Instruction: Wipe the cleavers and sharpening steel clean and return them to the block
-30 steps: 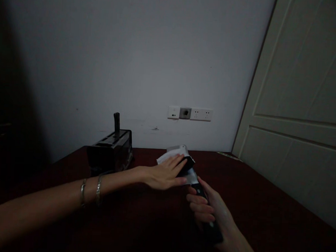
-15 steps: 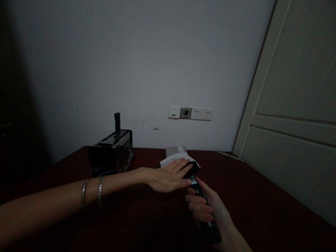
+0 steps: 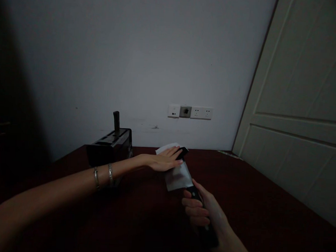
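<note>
A cleaver (image 3: 178,178) with a broad pale metal blade and a riveted black handle lies tilted over the tabletop. My right hand (image 3: 202,207) is wrapped round its handle. Flat on the far part of the blade rests my left hand (image 3: 165,161), fingers stretched out and slightly spread. Beneath those fingers is a white cloth or paper sheet (image 3: 167,146), its far edge sticking out past them. A black patch (image 3: 183,152), whose kind I cannot make out, shows beside the fingertips. The blade's far end is hidden under the sheet and hand.
To the left, behind my left forearm, stands a black knife block (image 3: 110,147) with one black-handled knife (image 3: 116,120) upright in it. The dark red table (image 3: 254,196) meets a wall with sockets (image 3: 202,112). A pale panelled door (image 3: 298,135) rises at the right.
My left hand has slid away from the handle toward the blade's far end, taking the white sheet along. The blade near the handle now shows, while its far end is covered.
</note>
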Tool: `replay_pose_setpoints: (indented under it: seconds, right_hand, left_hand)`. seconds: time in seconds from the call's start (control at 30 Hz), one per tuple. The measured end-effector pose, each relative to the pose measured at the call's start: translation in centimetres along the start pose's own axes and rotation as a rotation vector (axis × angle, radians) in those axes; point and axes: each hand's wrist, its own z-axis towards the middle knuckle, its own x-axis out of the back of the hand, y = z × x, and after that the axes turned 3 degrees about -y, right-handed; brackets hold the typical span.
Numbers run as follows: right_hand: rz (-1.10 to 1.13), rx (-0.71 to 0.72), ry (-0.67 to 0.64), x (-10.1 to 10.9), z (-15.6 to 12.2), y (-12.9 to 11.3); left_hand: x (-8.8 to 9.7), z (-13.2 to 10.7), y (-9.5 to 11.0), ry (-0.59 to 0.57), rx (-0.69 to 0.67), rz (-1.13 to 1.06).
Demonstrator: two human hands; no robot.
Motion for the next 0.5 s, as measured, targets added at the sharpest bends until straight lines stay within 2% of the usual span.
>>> replay_pose_setpoints:
  seconds: [0.17,0.3,0.5]
  right_hand:
    - [0.003,0.024,0.013,0.5,-0.2,-0.4]
    - [0.026,0.019,0.076,1.0,-0.3,-0.5]
    - [0.008,0.039,0.084,1.2,-0.3,-0.5]
  left_hand:
    - [-0.9,-1.0,2.3,-0.084,-0.094,-0.035]
    - [-1.8,-1.9,3.4,-0.140,-0.145,-0.080]
    - [-2.6,-3.4,4.8,-0.172,-0.239,-0.120]
